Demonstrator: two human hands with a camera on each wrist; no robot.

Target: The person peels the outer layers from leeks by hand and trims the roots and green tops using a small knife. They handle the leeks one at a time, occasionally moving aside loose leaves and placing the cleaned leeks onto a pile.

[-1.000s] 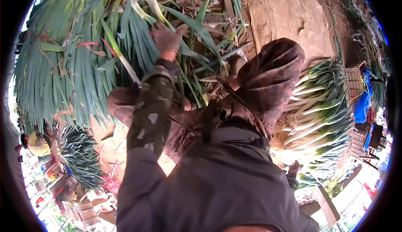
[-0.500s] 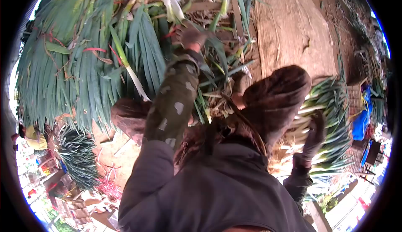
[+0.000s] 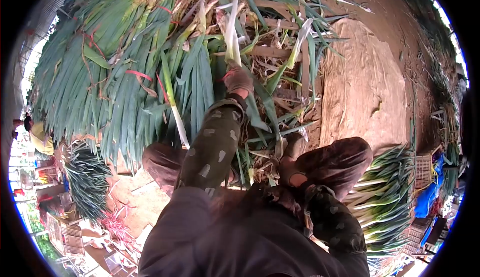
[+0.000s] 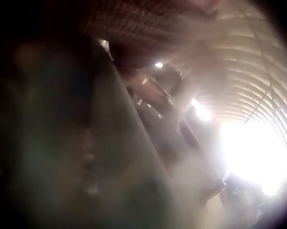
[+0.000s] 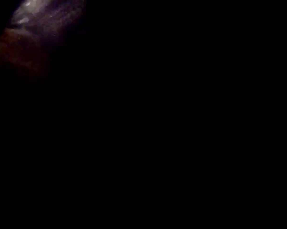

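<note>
In the head view the left hand, in a knit glove, grips a leek; its white stalk points away from the person and green leaves trail beside the wrist. The left wrist view shows blurred glove fabric and leaf shapes. The right hand is low over the lap between the knees, dark and blurred; its fingers and anything in them cannot be made out. Almost all of the right wrist view is black. A loose leek lies over the big leaf pile, left of the left forearm.
A large pile of leeks spreads at left. Another leek lies over wooden slats. Brown sheeting covers ground at right, above a row of leeks. Crates and a smaller bundle are at lower left.
The right hand has moved from the row of leeks at right to the lap. The left hand has shifted right and lower in the picture, and the head view has tilted upward.
</note>
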